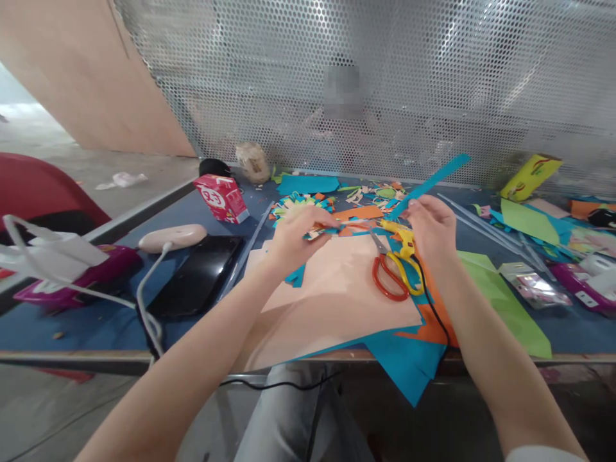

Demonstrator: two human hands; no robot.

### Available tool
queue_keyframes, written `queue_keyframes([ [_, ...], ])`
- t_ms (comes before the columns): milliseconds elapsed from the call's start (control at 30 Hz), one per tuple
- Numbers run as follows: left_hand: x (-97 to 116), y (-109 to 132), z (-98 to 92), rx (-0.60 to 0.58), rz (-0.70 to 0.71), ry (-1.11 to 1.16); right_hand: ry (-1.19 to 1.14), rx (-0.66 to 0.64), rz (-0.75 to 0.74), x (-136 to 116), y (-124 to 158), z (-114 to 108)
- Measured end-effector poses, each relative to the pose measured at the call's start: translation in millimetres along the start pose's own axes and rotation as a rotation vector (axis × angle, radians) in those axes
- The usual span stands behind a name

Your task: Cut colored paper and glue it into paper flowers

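Observation:
My right hand (pixel 436 224) is closed on a narrow blue paper strip (pixel 440 174), which slants up to the right. My left hand (pixel 301 228) has its fingers pinched together above the paper scraps; what lies between the fingertips is blurred. Just beside my right hand is a yellow glue gun (pixel 405 239) with a black cord. Scissors with one red and one yellow handle (pixel 391 282) rest on a stack of pale pink paper (pixel 332 289). Behind my left hand sits a fringed paper piece (pixel 298 205) in several colours.
A pink-red box (pixel 221 197), a black phone (pixel 197 276) and a white device with a cable (pixel 172 238) lie on the left. Purple power strips (pixel 81 276) are at the sides. Green paper (pixel 505 301) and a yellow box (pixel 530 177) are right. A perforated metal panel (pixel 269 83) closes the back.

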State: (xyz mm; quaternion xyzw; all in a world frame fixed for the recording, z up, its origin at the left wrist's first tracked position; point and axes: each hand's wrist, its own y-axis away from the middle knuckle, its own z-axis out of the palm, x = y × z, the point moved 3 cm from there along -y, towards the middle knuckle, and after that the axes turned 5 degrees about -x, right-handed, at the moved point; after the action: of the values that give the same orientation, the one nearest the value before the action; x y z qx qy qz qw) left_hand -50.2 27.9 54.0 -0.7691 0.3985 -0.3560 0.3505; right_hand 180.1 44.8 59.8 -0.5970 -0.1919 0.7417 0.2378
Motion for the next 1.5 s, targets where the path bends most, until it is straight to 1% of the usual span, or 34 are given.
queue_keyframes([
  [67,12.1,1.8,0.3,-0.044,0.267,-0.051,0.086,0.017,-0.137,-7.2,2.8,-0.2],
  [100,16.5,3.2,0.7,-0.045,0.363,-0.069,0.139,0.013,-0.186,-10.1,5.4,1.3],
  [133,19.7,4.5,1.3,-0.043,0.424,-0.086,0.201,-0.004,-0.221,-12.6,8.3,3.7],
  [167,21.8,5.6,2.1,-0.042,0.455,-0.097,0.261,-0.034,-0.244,-14.9,11.2,7.0],
  [200,23.0,6.4,2.8,-0.041,0.462,-0.104,0.314,-0.077,-0.263,-17.2,14.1,10.9],
  [267,24.0,7.4,3.5,-0.042,0.442,-0.104,0.386,-0.219,-0.298,-21.7,19.0,19.6],
  [300,24.2,7.8,3.6,-0.044,0.433,-0.101,0.401,-0.257,-0.318,-24.1,20.9,22.5],
  [400,25.4,8.2,3.4,-0.061,0.419,-0.072,0.415,-0.335,-0.361,-29.0,24.1,27.7],
  [500,25.1,7.0,3.4,-0.085,0.329,-0.01,0.426,-0.397,-0.368,-28.3,25.1,29.9],
  [567,24.9,6.4,3.1,-0.084,0.285,0.011,0.413,-0.412,-0.368,-27.0,25.2,29.7],
  [600,25.4,6.3,2.8,-0.081,0.295,0.008,0.403,-0.413,-0.363,-26.4,25.1,29.2],
  [733,27.4,6.6,1.0,-0.079,0.397,-0.041,0.385,-0.433,-0.287,-24.8,24.9,27.4],
  [900,25.5,6.1,-0.3,-0.084,0.353,-0.088,0.387,-0.458,-0.229,-23.0,25.9,27.4],
  [1067,25.7,6.4,-0.1,-0.065,0.347,-0.049,0.379,-0.482,-0.207,-21.0,26.5,26.9],
  [1200,26.0,5.4,-0.4,-0.07,0.353,-0.035,0.384,-0.52,-0.235,-22.7,26.9,27.5],
  [1267,25.5,5.2,-0.8,-0.062,0.363,-0.037,0.399,-0.519,-0.245,-23.2,26.5,27.4],
  [1367,24.7,5.5,-1.2,-0.044,0.386,-0.056,0.408,-0.523,-0.22,-22.1,25.9,27.2],
  [1500,24.4,5.3,-0.8,-0.043,0.381,-0.087,0.392,-0.529,-0.2,-20.8,26.1,27.6],
])
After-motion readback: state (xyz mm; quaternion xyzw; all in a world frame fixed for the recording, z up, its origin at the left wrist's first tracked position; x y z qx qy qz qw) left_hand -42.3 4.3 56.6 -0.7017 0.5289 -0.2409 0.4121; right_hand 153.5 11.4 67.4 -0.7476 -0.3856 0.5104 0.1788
